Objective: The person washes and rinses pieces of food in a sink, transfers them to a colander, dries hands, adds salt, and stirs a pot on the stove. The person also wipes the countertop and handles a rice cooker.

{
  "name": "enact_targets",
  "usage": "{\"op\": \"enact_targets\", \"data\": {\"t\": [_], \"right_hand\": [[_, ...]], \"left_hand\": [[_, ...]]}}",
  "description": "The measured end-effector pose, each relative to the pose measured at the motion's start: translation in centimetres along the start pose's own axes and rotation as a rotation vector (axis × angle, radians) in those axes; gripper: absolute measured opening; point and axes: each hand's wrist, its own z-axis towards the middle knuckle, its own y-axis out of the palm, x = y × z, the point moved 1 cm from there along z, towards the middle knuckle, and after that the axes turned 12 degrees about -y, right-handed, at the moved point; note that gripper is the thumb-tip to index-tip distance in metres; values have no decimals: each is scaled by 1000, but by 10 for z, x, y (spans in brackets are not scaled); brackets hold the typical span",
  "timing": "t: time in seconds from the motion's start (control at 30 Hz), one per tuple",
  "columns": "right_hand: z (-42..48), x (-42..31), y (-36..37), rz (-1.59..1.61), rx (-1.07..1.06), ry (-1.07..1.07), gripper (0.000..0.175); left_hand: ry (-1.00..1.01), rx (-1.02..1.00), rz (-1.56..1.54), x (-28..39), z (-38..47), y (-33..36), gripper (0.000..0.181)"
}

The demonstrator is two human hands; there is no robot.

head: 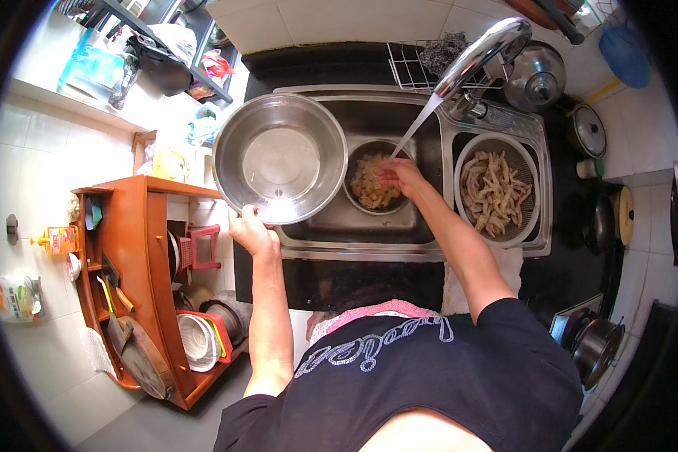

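Note:
My left hand (254,231) grips the near rim of a large stainless steel basin (282,161), which is tilted over the left end of the sink (361,234). Only a shine shows on its bare inside. In the sink stands a smaller metal bowl (355,195) with pale yellowish food pieces (374,189) in it. My right hand (400,176) is over that bowl with its fingers at the pieces, in the stream of running water (412,135). Whether the fingers hold any piece cannot be made out. The chrome faucet (486,48) arches above from the back.
Chicken feet (494,195) fill a white colander (534,212) in the small right basin. Behind the sink are a wire rack (409,65) and a glass jar (534,76). A wooden cabinet (166,271) stands left, a lidded pot (590,130) right. A cloth (486,277) hangs at the counter's front.

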Motion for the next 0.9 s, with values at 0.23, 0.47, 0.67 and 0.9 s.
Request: {"op": "enact_targets", "data": {"t": [0.23,0.47,0.67,0.9], "right_hand": [[6,13,1,68,37,36,18],[14,17,5,105,63,-8,13],[39,40,-6,-211,51,-103,17],[42,62,-2,-1678,-277,-737,43]], "left_hand": [[-82,29,-37,-6,13,-9,20],[-159,86,-1,-6,18,-9,20],[-174,108,-74,-6,15,-1,21],[-280,104,-91,1,10,7,24]]}}
